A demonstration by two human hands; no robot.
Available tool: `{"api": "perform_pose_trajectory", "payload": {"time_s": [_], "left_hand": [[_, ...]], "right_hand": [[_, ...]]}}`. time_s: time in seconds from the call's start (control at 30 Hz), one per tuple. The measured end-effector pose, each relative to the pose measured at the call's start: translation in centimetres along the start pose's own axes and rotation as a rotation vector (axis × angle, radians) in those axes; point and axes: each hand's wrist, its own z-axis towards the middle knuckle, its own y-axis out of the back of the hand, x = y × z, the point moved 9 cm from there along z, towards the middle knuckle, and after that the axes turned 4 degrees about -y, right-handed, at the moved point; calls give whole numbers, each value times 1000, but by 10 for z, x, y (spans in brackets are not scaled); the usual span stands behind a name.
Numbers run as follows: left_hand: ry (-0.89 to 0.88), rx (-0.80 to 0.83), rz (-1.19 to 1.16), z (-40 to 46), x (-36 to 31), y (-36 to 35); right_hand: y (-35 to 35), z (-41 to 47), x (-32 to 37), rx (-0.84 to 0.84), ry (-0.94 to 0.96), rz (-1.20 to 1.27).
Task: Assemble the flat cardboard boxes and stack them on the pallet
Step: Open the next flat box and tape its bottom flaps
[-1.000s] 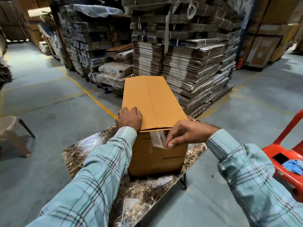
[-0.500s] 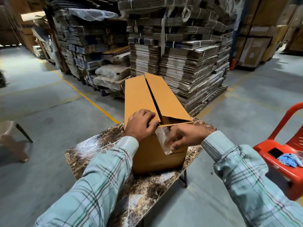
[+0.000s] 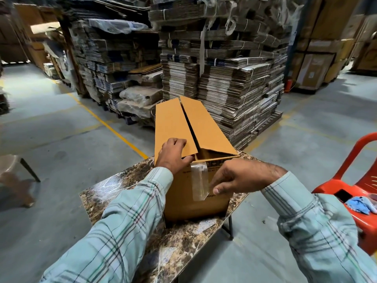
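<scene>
A long brown cardboard box (image 3: pixel 195 193) stands on a small marble-patterned table (image 3: pixel 179 242). Its two top flaps (image 3: pixel 206 127) are partly raised, with a dark gap between them. My left hand (image 3: pixel 173 156) grips the near edge of the left flap, fingers curled over it. A strip of clear tape (image 3: pixel 199 180) hangs down the box's near end face. My right hand (image 3: pixel 234 178) pinches the lower part of that strip between thumb and fingers.
Tall stacks of flat bundled cartons (image 3: pixel 220 74) on a wooden pallet (image 3: pixel 265 125) stand just behind the table. A red plastic chair (image 3: pixel 346 180) with a blue cloth is at the right. A yellow floor line (image 3: pixel 114 127) runs left of the table. A brown chair (image 3: pixel 14 170) sits far left.
The top flaps, flat a second ago, have sprung open. My right hand has pulled the tape strip down off the top edge along the end face. My left hand shifted onto the left flap's edge.
</scene>
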Motion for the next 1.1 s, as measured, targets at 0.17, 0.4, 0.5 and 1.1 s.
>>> {"api": "perform_pose_trajectory", "payload": {"time_s": [0.17, 0.4, 0.5, 1.1], "left_hand": [[-32, -312, -154, -7, -10, 33], [201, -699, -283, -25, 19, 92], [300, -756, -418, -33, 26, 97], [-142, -755, -432, -17, -47, 106]], "right_hand": [[47, 15, 5, -382, 5, 134], [20, 91, -21, -120, -87, 320], [41, 122, -35, -302, -213, 232], [69, 130, -81, -452, -148, 196]]}}
